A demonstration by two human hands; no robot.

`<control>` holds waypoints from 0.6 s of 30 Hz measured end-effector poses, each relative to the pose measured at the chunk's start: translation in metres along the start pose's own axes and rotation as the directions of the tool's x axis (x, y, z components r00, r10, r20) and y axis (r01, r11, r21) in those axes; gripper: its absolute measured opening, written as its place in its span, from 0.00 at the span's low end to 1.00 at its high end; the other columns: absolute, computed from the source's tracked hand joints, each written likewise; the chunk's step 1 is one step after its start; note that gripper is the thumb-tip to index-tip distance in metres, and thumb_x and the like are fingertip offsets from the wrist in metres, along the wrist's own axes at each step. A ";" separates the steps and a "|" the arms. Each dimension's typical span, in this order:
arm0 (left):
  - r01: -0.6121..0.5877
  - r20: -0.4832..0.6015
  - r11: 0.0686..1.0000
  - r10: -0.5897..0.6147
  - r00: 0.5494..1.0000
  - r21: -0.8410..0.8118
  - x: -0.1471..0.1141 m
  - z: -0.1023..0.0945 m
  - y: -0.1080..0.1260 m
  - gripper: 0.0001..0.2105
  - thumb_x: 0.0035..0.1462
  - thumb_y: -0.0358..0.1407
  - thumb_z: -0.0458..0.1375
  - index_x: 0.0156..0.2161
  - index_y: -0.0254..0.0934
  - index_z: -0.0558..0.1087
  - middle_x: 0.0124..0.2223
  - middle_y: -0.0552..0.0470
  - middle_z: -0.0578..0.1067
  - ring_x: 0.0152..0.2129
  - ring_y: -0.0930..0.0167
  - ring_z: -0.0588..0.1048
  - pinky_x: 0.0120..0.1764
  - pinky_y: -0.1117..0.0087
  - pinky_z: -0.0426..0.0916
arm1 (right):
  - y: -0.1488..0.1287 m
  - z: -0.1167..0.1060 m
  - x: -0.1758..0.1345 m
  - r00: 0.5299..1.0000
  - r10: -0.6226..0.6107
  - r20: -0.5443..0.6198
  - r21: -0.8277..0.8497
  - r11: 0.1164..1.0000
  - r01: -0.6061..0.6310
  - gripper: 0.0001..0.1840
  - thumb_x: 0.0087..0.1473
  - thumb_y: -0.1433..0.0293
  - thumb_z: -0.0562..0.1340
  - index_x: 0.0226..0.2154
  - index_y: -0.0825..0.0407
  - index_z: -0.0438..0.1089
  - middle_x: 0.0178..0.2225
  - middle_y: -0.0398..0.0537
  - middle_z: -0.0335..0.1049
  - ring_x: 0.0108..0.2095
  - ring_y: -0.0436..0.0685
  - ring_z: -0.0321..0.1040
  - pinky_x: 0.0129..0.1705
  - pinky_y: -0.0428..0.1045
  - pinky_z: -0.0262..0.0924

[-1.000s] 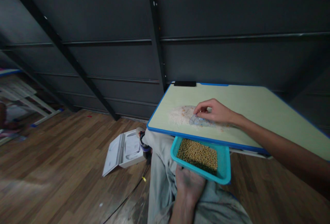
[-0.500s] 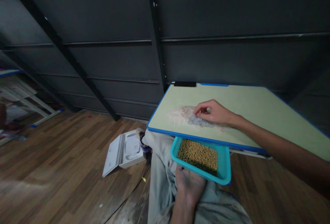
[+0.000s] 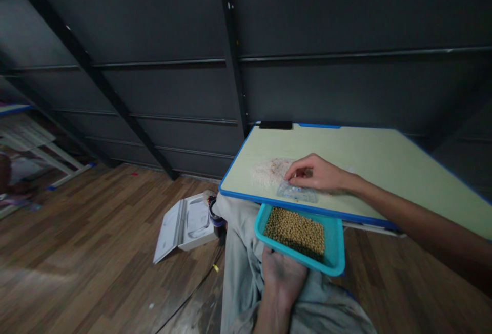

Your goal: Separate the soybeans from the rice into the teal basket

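My left hand (image 3: 283, 272) supports a teal plastic tray (image 3: 338, 242) from below, just under the near edge of the table (image 3: 369, 165). Round tan beans (image 3: 294, 231) that look like soybeans fill much of that tray. On the tabletop, my right hand (image 3: 317, 172) has thumb and fingers pinched at the upper edge of a flat, see-through plastic piece (image 3: 295, 193) with faint bluish marks. Pale rice-like grains (image 3: 265, 174) lie scattered left of the fingers, with a few orange-yellow bits (image 3: 273, 166) among them. My palm hides part of the plastic.
A dark flat object (image 3: 275, 125) rests at the table's far left corner, close to the dark panelled wall (image 3: 177, 88). On the wooden floor lie an open white box (image 3: 188, 226), a dark container (image 3: 218, 224) and a black cable (image 3: 188, 298). Another table (image 3: 31, 134) stands far left.
My right hand has drawn the plastic piece slightly toward me and the table's near edge. The left hand and the tray have barely moved.
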State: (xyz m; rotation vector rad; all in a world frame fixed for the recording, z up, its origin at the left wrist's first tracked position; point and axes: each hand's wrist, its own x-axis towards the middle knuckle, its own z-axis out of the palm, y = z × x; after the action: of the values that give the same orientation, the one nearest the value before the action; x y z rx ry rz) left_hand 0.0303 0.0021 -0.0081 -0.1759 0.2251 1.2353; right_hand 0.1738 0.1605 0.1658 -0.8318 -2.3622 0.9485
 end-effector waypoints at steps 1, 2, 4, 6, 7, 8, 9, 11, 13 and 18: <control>-0.002 0.006 1.000 0.002 1.000 -0.002 0.000 0.001 0.000 0.24 0.66 0.39 0.50 0.63 0.38 0.71 0.63 0.39 0.74 0.61 0.55 0.72 0.64 0.47 0.62 | 0.000 0.001 0.000 1.000 -0.015 0.015 0.004 1.000 0.015 0.10 0.56 0.65 0.67 0.38 0.53 0.81 0.33 0.49 0.80 0.31 0.53 0.72 0.34 0.49 0.65; -0.001 0.007 1.000 0.001 1.000 -0.006 -0.001 0.002 0.000 0.24 0.66 0.39 0.49 0.63 0.38 0.71 0.63 0.40 0.74 0.61 0.55 0.72 0.64 0.47 0.62 | 0.000 0.001 0.000 0.999 -0.030 0.028 0.008 1.000 0.029 0.10 0.56 0.65 0.68 0.38 0.53 0.81 0.33 0.50 0.81 0.31 0.53 0.73 0.34 0.49 0.65; 0.011 -0.009 1.000 -0.011 1.000 -0.018 -0.002 0.006 0.000 0.24 0.66 0.39 0.49 0.63 0.38 0.71 0.63 0.40 0.74 0.61 0.55 0.72 0.64 0.48 0.62 | 0.000 0.002 0.000 0.998 -0.047 0.043 0.016 0.999 0.046 0.11 0.57 0.64 0.67 0.39 0.52 0.81 0.34 0.50 0.81 0.32 0.53 0.73 0.35 0.50 0.66; 0.013 -0.035 1.000 -0.014 0.999 -0.026 -0.003 0.010 0.000 0.24 0.66 0.39 0.49 0.63 0.38 0.71 0.63 0.40 0.74 0.60 0.56 0.72 0.64 0.49 0.63 | 0.001 0.003 0.000 0.998 -0.048 0.045 0.018 0.999 0.047 0.11 0.58 0.64 0.67 0.40 0.52 0.81 0.35 0.50 0.81 0.32 0.54 0.74 0.36 0.50 0.67; 0.012 -0.045 1.000 -0.013 0.999 -0.028 -0.003 0.011 0.000 0.24 0.66 0.39 0.48 0.63 0.37 0.71 0.63 0.40 0.74 0.60 0.56 0.72 0.64 0.49 0.63 | 0.001 0.004 0.000 0.998 -0.050 0.041 0.011 0.999 0.049 0.11 0.58 0.65 0.67 0.40 0.52 0.81 0.35 0.50 0.81 0.33 0.54 0.74 0.36 0.50 0.67; 0.013 -0.050 0.999 -0.015 0.999 -0.030 -0.003 0.013 0.000 0.24 0.66 0.39 0.48 0.63 0.37 0.71 0.63 0.40 0.74 0.60 0.56 0.72 0.64 0.49 0.63 | 0.001 0.005 0.000 0.998 -0.056 0.032 -0.002 0.998 0.056 0.11 0.59 0.65 0.66 0.41 0.52 0.81 0.36 0.50 0.81 0.33 0.54 0.74 0.36 0.51 0.67; 0.014 -0.050 0.999 -0.016 0.999 -0.033 -0.003 0.013 0.000 0.24 0.66 0.39 0.48 0.63 0.37 0.71 0.63 0.40 0.74 0.60 0.56 0.72 0.64 0.49 0.63 | 0.001 0.006 0.001 0.997 -0.069 0.019 -0.024 0.997 0.070 0.11 0.60 0.65 0.66 0.41 0.52 0.81 0.36 0.51 0.81 0.34 0.55 0.75 0.37 0.51 0.67; 0.020 -0.041 0.999 -0.021 0.999 -0.040 -0.003 0.012 0.000 0.24 0.66 0.39 0.47 0.63 0.37 0.71 0.63 0.40 0.74 0.60 0.56 0.72 0.64 0.49 0.63 | 0.003 0.007 0.002 0.993 -0.118 -0.016 -0.099 0.988 0.115 0.11 0.61 0.67 0.64 0.43 0.50 0.81 0.39 0.50 0.82 0.36 0.55 0.75 0.40 0.52 0.67; 0.024 -0.029 0.999 -0.025 0.999 -0.037 -0.002 0.008 0.000 0.24 0.66 0.40 0.47 0.63 0.38 0.71 0.64 0.40 0.73 0.61 0.55 0.71 0.64 0.48 0.62 | 0.005 0.006 0.003 0.982 -0.183 -0.046 -0.191 0.967 0.171 0.12 0.63 0.68 0.63 0.45 0.48 0.81 0.42 0.50 0.81 0.40 0.56 0.76 0.44 0.53 0.67; 0.003 0.001 1.000 -0.003 1.000 -0.011 0.000 0.002 0.000 0.24 0.65 0.40 0.49 0.62 0.37 0.72 0.65 0.40 0.72 0.62 0.54 0.70 0.64 0.47 0.62 | 0.011 -0.004 0.004 0.967 -0.244 -0.074 -0.331 0.921 0.207 0.15 0.67 0.69 0.60 0.50 0.46 0.79 0.48 0.50 0.79 0.46 0.57 0.75 0.51 0.54 0.66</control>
State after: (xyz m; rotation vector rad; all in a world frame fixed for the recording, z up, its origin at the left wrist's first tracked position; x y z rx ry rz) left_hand 0.0305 0.0025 -0.0056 -0.1855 0.2172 1.2342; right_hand 0.1772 0.1716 0.1615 -0.6855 -2.4797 0.4163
